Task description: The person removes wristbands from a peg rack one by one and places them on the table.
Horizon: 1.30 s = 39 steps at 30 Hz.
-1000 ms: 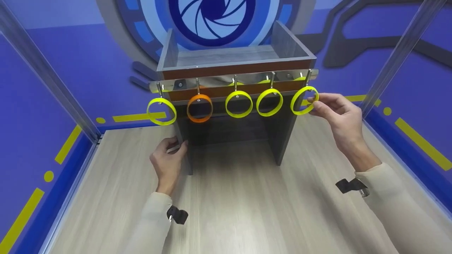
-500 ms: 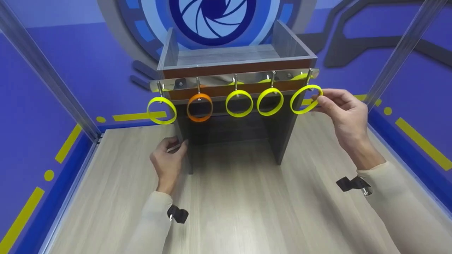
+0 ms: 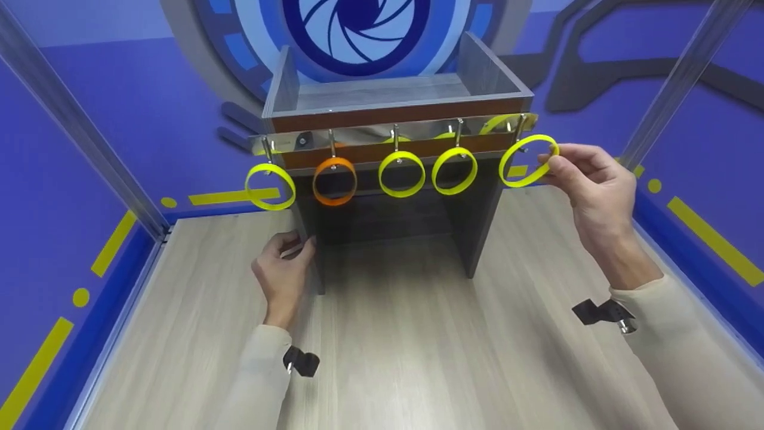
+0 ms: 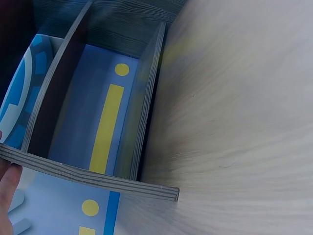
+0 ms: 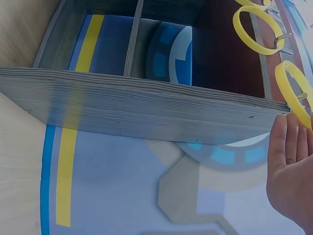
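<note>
In the head view my right hand [image 3: 600,191] pinches the right edge of a yellow ring [image 3: 537,138] at the right-end hook [image 3: 521,126]. That ring is pulled right and tilted; in the right wrist view the hook tip still shows within it. Lower left, my left hand [image 3: 282,272] grips the front edge of the left side panel [image 4: 98,177] of a grey wooden shelf unit [image 3: 495,65]. Its thumb and fingers lie on both sides of the panel. To the left, an orange ring [image 3: 335,202] and several yellow rings, such as the left-end ring [image 3: 271,207], hang from other hooks.
A shiny metal rail [image 3: 364,135] carries the hooks across the unit's front. Below it is an open dark compartment [image 3: 388,218]. The unit stands on a pale wood-grain floor [image 3: 394,346], with blue printed walls [image 3: 113,119] and metal corner posts [image 3: 680,83] around it.
My right hand has moved right and slightly up, pulling the pinched yellow ring the same way, so it tilts more. My left hand stays on the panel.
</note>
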Tool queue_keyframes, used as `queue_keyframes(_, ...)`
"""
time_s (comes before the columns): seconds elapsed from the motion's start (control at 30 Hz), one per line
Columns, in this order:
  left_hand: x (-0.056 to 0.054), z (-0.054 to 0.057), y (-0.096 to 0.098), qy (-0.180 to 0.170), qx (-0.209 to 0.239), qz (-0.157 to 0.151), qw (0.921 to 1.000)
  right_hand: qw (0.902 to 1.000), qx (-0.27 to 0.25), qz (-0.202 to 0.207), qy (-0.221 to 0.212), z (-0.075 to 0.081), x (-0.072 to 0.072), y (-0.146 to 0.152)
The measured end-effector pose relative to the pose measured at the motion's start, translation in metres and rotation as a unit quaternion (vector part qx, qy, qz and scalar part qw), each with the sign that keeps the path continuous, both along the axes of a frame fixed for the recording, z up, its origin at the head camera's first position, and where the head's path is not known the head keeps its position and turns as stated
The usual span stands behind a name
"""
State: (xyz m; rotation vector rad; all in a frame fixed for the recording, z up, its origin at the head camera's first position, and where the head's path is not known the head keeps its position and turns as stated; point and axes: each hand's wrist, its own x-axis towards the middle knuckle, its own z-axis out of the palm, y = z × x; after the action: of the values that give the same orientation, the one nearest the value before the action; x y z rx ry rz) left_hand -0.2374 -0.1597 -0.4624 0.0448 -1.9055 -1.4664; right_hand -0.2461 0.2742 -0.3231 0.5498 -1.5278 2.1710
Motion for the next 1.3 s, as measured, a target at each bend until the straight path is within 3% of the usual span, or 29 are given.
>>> queue_keyframes(0.6, 0.000, 0.000, 0.001, -0.003, -0.010, -0.001, 0.9999, 0.9999, 0.005, 0.012, 0.004, -0.013, 0.012, 0.018)
queue_keyframes(1.03, 0.000, -0.001, -0.001, 0.011, -0.006, -0.003, 0.9999, 0.9997, 0.004, 0.012, 0.021, 0.004, 0.010, 0.004)
queue_keyframes(1.17, 0.000, -0.001, -0.001, 0.013, -0.005, -0.007, 0.9999, 0.9997, 0.021, 0.006, 0.013, -0.003, 0.010, 0.006)
queue_keyframes(1.3, -0.001, -0.001, -0.001, 0.015, -0.008, -0.007, 0.9998, 0.9996, 0.015, 0.026, 0.000, -0.014, 0.010, 0.012)
